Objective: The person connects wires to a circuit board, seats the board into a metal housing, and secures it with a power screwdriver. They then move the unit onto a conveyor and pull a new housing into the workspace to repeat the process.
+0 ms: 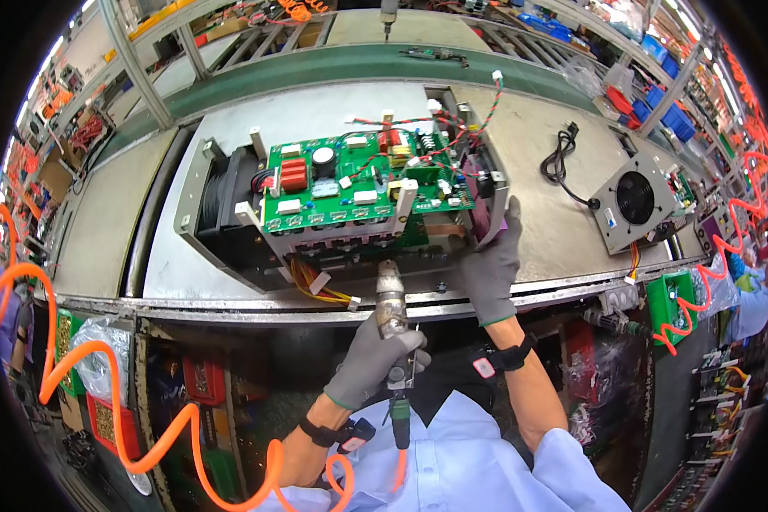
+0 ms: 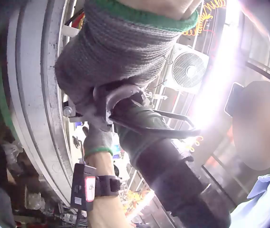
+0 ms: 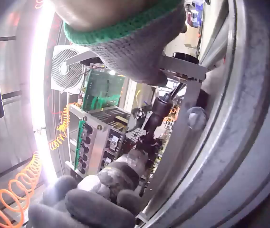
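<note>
My gloved left hand (image 1: 371, 363) grips an air screwdriver (image 1: 391, 303), its nose pointing at the lower front of an open metal chassis. In the right wrist view, the screwdriver's dark shank (image 3: 156, 116) reaches along the chassis to the end bracket (image 3: 185, 69). There my gloved right hand (image 1: 491, 269) holds the chassis's right end panel (image 1: 489, 192), with a fingertip close beside the bit. A green circuit board (image 1: 333, 200) with red and white parts lies on top of the chassis. A black fan (image 1: 230, 200) fills its left end.
A smaller unit with a round fan (image 1: 635, 198) and a black power cord (image 1: 558, 158) sit at the right. An orange coiled hose (image 1: 158, 444) loops across the left foreground. Another screwdriver (image 1: 388, 17) hangs beyond the green belt (image 1: 316, 77). Parts bins (image 1: 672, 303) flank the bench.
</note>
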`<state>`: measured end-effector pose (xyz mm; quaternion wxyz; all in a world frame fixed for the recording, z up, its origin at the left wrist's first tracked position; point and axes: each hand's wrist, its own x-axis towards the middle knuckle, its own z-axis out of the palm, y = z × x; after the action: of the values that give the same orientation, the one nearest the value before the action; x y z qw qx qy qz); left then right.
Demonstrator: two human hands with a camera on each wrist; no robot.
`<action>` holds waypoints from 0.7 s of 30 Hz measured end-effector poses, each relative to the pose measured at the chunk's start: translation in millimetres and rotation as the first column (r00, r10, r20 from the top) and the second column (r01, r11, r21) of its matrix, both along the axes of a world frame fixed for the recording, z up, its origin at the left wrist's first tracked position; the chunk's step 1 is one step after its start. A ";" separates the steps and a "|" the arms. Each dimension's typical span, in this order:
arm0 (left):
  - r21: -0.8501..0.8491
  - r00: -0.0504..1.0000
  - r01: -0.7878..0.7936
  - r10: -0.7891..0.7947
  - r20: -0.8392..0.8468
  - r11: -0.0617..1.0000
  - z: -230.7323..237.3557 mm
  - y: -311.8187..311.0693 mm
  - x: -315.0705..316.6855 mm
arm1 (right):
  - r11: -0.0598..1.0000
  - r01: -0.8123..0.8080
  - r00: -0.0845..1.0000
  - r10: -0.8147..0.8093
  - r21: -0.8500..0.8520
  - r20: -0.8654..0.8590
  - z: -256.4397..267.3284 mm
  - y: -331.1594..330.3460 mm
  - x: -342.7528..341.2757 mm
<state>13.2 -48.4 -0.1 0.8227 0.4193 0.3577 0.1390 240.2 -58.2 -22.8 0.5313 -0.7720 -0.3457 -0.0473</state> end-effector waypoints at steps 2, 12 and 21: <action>0.016 0.999 -0.028 0.028 0.029 0.999 -2.7 1.8 5.8 | 0.999 0.026 0.993 -0.030 0.033 0.117 -2.9 3.5 1.9; 0.033 0.996 -0.046 0.044 0.080 0.998 -18.6 11.4 23.4 | 0.991 0.126 0.972 -0.132 0.046 0.195 -14.0 11.2 0.8; 0.018 0.997 -0.025 0.024 0.073 1.000 -25.0 12.0 26.3 | 0.995 0.094 0.960 -0.100 0.035 0.261 -26.4 10.9 19.9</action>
<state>39.5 -36.3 -25.1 0.8294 0.4173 0.3314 0.1677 260.1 -47.2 -49.2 0.4867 -0.7688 -0.3743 -0.1790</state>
